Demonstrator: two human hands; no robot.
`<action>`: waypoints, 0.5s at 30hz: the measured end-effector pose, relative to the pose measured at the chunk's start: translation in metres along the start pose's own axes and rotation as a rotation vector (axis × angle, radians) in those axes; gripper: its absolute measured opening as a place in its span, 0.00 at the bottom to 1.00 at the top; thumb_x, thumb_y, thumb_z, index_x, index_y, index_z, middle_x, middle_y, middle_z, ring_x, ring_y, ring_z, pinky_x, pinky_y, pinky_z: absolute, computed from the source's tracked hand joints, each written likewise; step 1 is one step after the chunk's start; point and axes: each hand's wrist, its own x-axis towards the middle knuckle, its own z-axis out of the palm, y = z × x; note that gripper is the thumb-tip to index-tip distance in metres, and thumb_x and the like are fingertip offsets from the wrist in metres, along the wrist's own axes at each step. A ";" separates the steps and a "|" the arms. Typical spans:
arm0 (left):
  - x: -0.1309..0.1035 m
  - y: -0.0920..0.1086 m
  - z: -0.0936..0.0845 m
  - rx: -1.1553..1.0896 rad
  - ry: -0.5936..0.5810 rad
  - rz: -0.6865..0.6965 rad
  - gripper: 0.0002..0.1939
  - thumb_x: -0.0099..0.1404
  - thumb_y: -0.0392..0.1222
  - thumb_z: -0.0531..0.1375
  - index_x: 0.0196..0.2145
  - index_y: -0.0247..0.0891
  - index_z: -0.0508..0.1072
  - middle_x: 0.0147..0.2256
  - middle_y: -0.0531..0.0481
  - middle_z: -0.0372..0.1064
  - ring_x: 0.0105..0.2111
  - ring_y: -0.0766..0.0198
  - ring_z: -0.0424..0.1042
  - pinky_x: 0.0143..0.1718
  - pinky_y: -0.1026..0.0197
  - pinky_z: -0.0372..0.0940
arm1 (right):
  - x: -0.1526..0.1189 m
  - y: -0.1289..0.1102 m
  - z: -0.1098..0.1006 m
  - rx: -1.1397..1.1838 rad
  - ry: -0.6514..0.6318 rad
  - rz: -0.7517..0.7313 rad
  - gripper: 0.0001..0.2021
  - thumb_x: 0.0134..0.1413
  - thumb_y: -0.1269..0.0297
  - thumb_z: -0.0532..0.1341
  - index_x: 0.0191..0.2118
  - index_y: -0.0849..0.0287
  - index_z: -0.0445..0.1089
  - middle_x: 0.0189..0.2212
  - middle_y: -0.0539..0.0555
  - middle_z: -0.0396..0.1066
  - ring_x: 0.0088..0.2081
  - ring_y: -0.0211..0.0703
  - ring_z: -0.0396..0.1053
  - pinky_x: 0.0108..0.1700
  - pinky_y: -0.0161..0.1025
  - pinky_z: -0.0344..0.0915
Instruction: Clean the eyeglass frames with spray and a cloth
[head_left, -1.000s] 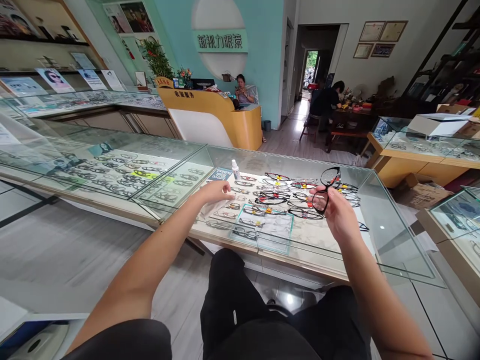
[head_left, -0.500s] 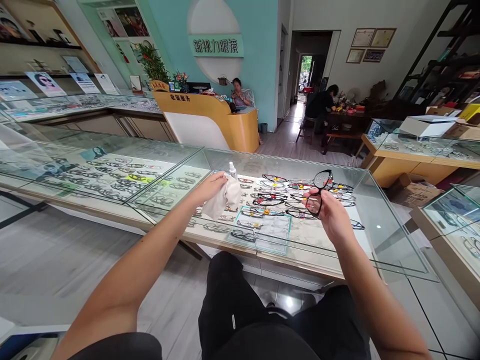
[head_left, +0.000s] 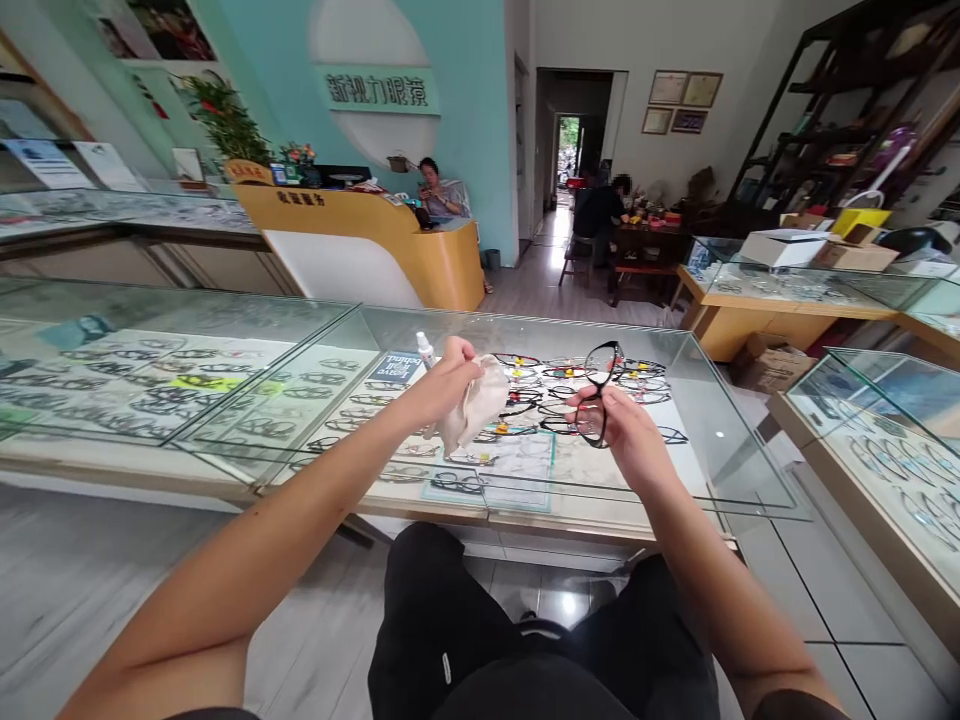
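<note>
A pale cloth (head_left: pixel 477 408) hangs crumpled from my left hand (head_left: pixel 452 378), pinched between thumb and fingers. My right hand (head_left: pixel 628 430) grips a pair of black-framed eyeglasses (head_left: pixel 602 375) near the bridge, the lenses turned one above the other. Both hands are over the glass display case (head_left: pixel 495 500), with the cloth to the left of the eyeglasses and apart from them. Behind my left hand stands a white spray bottle (head_left: pixel 425 348). Several eyeglass frames (head_left: pixel 517 405) with coloured tags lie in rows inside the case.
A blue printed card (head_left: pixel 397 369) lies left of the bottle. Beyond the case stands a yellow counter (head_left: pixel 450 265) with a seated person (head_left: pixel 441 195). Another person (head_left: pixel 598 215) sits at a dark table. Further display cases (head_left: pixel 892 450) line the right side.
My left hand has brought the cloth rightward, closer to the eyeglasses. My right hand still holds the eyeglasses. The camera view has turned to the right.
</note>
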 end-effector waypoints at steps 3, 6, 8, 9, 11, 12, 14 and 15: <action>0.007 0.008 0.010 0.022 -0.052 0.069 0.09 0.70 0.47 0.56 0.38 0.44 0.58 0.32 0.55 0.56 0.34 0.61 0.58 0.37 0.57 0.54 | -0.003 -0.001 0.002 0.001 -0.024 -0.014 0.16 0.65 0.48 0.69 0.47 0.55 0.81 0.47 0.56 0.83 0.44 0.49 0.82 0.47 0.41 0.74; 0.012 0.013 0.019 0.013 -0.092 0.140 0.07 0.72 0.47 0.56 0.39 0.43 0.62 0.35 0.54 0.61 0.37 0.60 0.62 0.41 0.57 0.56 | -0.006 -0.001 0.002 -0.001 -0.041 -0.020 0.16 0.67 0.48 0.68 0.49 0.55 0.81 0.48 0.57 0.83 0.45 0.49 0.82 0.47 0.40 0.73; 0.013 0.017 0.022 0.013 -0.129 0.174 0.08 0.74 0.49 0.55 0.41 0.43 0.67 0.38 0.53 0.66 0.40 0.59 0.65 0.43 0.56 0.58 | -0.007 0.000 0.001 0.005 -0.062 -0.025 0.15 0.69 0.50 0.67 0.49 0.55 0.81 0.49 0.57 0.83 0.46 0.49 0.82 0.49 0.41 0.73; 0.012 0.019 0.023 0.024 -0.150 0.190 0.09 0.74 0.49 0.55 0.41 0.43 0.69 0.39 0.53 0.68 0.41 0.59 0.67 0.44 0.56 0.58 | -0.008 0.000 0.001 0.008 -0.069 -0.029 0.14 0.70 0.50 0.66 0.48 0.55 0.81 0.49 0.57 0.83 0.46 0.48 0.82 0.50 0.41 0.73; 0.009 0.026 0.023 0.063 -0.190 0.212 0.12 0.75 0.51 0.54 0.41 0.42 0.72 0.39 0.52 0.71 0.40 0.58 0.68 0.44 0.56 0.58 | -0.011 0.000 0.000 0.013 -0.077 -0.033 0.13 0.71 0.51 0.66 0.48 0.55 0.82 0.49 0.56 0.83 0.46 0.48 0.82 0.51 0.41 0.73; 0.006 0.030 0.023 0.083 -0.208 0.219 0.14 0.75 0.53 0.54 0.41 0.42 0.74 0.38 0.51 0.72 0.39 0.57 0.68 0.43 0.56 0.58 | -0.012 -0.001 0.000 0.012 -0.081 -0.035 0.13 0.71 0.51 0.66 0.48 0.54 0.82 0.48 0.56 0.83 0.46 0.47 0.82 0.52 0.41 0.73; -0.001 0.039 0.023 0.109 -0.235 0.260 0.16 0.76 0.53 0.54 0.41 0.42 0.76 0.40 0.50 0.74 0.40 0.56 0.70 0.44 0.55 0.59 | -0.017 -0.003 0.002 0.009 -0.093 -0.036 0.13 0.71 0.51 0.66 0.48 0.54 0.82 0.47 0.55 0.83 0.46 0.47 0.82 0.53 0.41 0.73; -0.004 0.044 0.024 0.118 -0.235 0.299 0.17 0.76 0.54 0.54 0.41 0.42 0.78 0.43 0.49 0.75 0.43 0.55 0.71 0.45 0.55 0.60 | -0.019 -0.005 0.003 0.011 -0.102 -0.037 0.13 0.71 0.51 0.66 0.48 0.54 0.82 0.47 0.55 0.83 0.46 0.48 0.82 0.53 0.42 0.73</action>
